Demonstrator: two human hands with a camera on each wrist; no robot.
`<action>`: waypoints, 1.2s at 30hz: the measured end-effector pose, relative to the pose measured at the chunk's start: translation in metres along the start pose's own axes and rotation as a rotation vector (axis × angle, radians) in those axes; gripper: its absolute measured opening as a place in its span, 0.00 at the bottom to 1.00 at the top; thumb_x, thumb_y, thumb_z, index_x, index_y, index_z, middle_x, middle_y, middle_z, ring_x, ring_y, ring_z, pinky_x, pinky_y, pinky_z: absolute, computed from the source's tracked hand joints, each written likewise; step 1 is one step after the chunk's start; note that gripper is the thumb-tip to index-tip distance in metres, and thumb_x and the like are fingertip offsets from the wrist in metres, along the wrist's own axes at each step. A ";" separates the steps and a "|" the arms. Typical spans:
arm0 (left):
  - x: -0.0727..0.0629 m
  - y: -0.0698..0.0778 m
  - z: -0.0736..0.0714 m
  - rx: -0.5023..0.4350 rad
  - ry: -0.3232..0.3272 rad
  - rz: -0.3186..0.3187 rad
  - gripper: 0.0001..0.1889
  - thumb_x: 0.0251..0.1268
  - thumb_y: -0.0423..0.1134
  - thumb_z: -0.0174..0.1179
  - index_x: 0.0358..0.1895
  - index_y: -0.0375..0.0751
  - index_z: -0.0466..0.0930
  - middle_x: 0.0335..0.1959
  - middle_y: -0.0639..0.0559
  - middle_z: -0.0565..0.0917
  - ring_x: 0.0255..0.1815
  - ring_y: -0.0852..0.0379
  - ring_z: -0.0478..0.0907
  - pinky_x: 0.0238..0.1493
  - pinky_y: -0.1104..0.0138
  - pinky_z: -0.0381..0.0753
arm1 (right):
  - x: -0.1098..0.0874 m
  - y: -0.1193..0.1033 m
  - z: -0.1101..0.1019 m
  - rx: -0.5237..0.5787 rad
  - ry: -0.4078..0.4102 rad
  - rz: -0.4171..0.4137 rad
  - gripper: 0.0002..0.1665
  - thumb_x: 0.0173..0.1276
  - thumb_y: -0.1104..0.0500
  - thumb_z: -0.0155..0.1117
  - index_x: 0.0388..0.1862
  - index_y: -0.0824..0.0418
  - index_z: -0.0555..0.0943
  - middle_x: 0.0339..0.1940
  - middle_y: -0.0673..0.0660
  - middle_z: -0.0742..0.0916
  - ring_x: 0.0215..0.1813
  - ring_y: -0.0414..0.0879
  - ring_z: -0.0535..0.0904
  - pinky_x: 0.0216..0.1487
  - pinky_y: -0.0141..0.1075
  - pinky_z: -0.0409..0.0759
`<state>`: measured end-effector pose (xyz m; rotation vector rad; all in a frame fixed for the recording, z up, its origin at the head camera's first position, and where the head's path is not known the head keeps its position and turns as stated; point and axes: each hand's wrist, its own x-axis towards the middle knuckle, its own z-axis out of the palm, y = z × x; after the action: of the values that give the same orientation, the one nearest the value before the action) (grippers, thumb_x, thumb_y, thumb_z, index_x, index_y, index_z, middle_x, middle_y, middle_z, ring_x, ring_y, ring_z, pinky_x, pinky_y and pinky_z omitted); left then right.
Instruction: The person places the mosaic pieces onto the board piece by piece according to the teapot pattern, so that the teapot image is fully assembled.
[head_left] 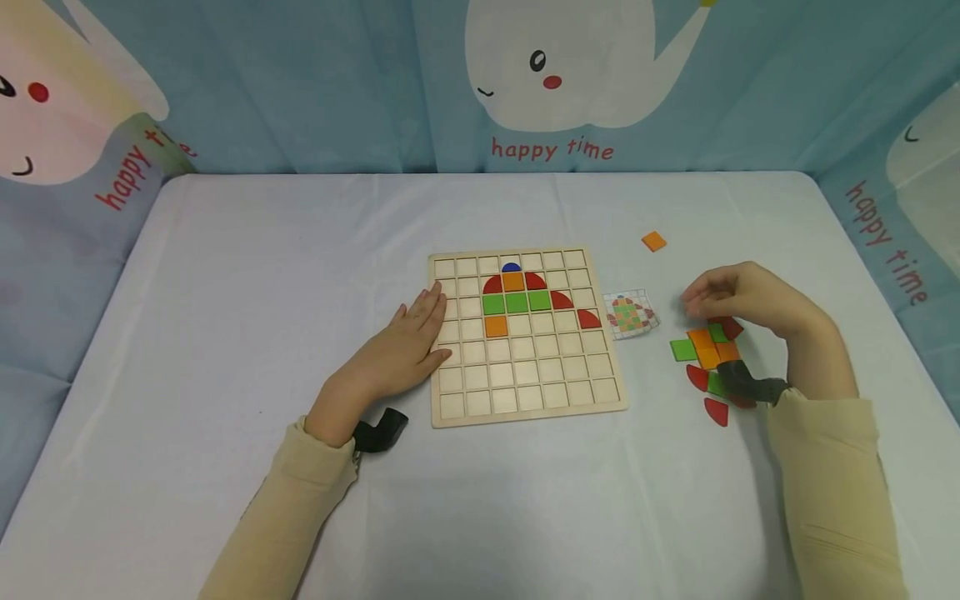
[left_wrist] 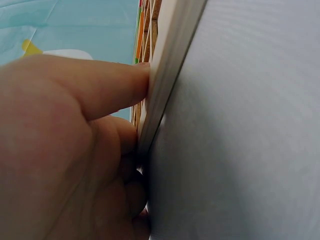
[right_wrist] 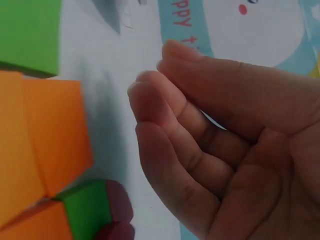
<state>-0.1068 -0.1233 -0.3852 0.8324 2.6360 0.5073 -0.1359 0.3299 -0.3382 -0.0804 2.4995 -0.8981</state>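
My left hand [head_left: 402, 352] rests on the left edge of a wooden grid board [head_left: 525, 375], fingers fairly straight. In the left wrist view its thumb [left_wrist: 117, 87] touches the board's rim [left_wrist: 167, 60]. Set in the board are a blue half-round piece [head_left: 512, 267], red quarter-round pieces [head_left: 561, 300], green squares [head_left: 517, 302] and orange squares [head_left: 497, 326]. My right hand [head_left: 753, 298] hovers over the far end of a loose pile of pieces [head_left: 705, 346], fingers loosely bent. Nothing shows between its fingers [right_wrist: 155, 145] in the right wrist view.
A small printed pattern card [head_left: 631, 314] lies against the board's right side. One orange square [head_left: 654, 242] lies apart, farther back. Loose red pieces [head_left: 716, 412] lie at the pile's near end. A blue curtain [head_left: 337, 92] hangs behind the white table [head_left: 262, 250].
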 end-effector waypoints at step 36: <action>0.001 -0.002 0.001 -0.017 -0.011 -0.008 0.38 0.73 0.44 0.47 0.73 0.27 0.38 0.75 0.38 0.35 0.75 0.44 0.34 0.72 0.50 0.38 | -0.024 -0.007 0.038 -0.183 -0.081 -0.170 0.13 0.52 0.71 0.71 0.38 0.63 0.83 0.29 0.51 0.81 0.34 0.47 0.74 0.31 0.32 0.78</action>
<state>-0.1080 -0.1238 -0.3873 0.8167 2.6205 0.5215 -0.0984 0.3074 -0.3494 -0.3864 2.5211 -0.7132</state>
